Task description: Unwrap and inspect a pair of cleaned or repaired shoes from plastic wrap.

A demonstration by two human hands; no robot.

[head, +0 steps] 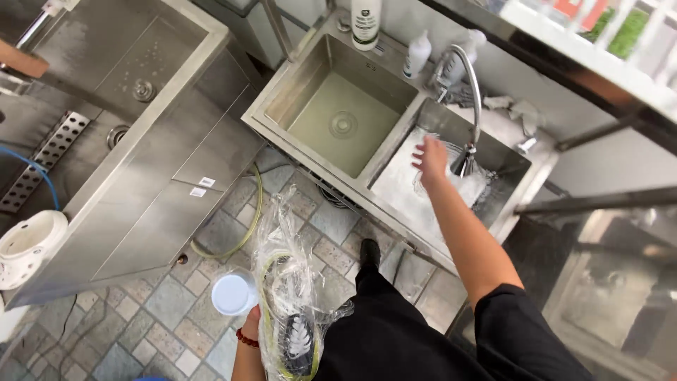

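Observation:
My right hand [431, 159] reaches out over the right basin [402, 190] of a steel double sink, fingers spread and holding nothing. It is just left of the curved faucet [471, 92], where water splashes into the basin. Low by my side, my left hand [252, 319], with a red bracelet on the wrist, grips a crumpled clear plastic bag [285, 261]. A dark brush [297, 342] and a coil of yellow-green tubing lie inside the bag. A white cup [234, 293] sits right at that hand's fingers; the hand itself is mostly hidden.
The left basin [343, 123] holds shallow water. Two bottles [365, 21] [417, 55] stand behind it. A steel counter [162, 176] with another sink runs along the left, with a white perforated pot [28, 247] at its end. A yellow-green hose [248, 226] crosses the tiled floor.

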